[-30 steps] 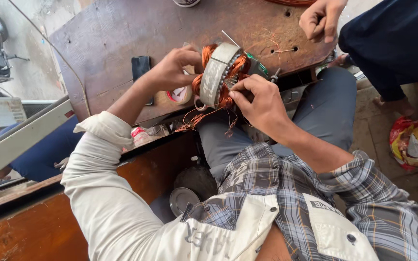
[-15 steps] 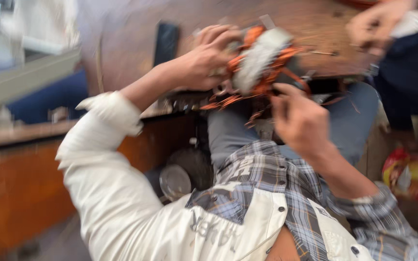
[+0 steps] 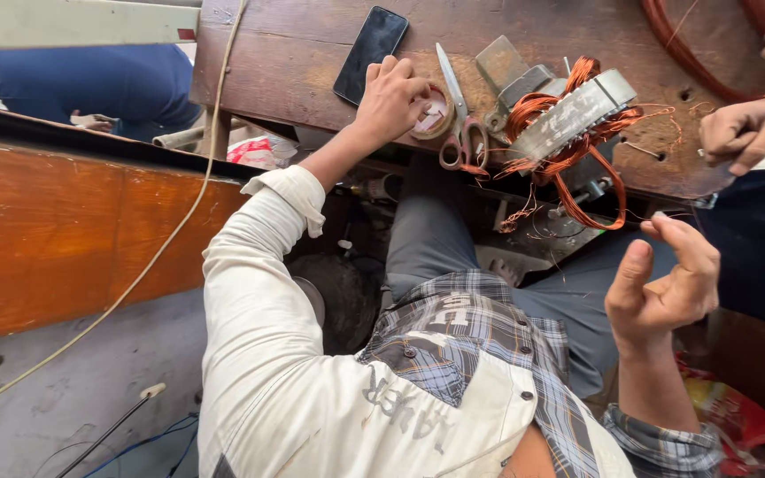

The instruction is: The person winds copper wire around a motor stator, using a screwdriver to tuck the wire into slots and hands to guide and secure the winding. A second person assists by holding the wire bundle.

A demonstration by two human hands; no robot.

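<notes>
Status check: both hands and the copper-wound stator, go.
Left hand on tape roll. Right hand raised, empty. Stator on bench, scissors beside.

The wooden workbench [image 3: 294,71] carries all items. A phone [image 3: 371,53] lies at its left part. The left hand [image 3: 391,99] rests just right of the phone, touching a tape roll [image 3: 433,113]. Scissors [image 3: 458,111] lie just right of the roll. The wound stator [image 3: 568,119] sits right of the scissors, at the bench edge. The right hand [image 3: 666,283] hangs off the bench, below the stator.
</notes>
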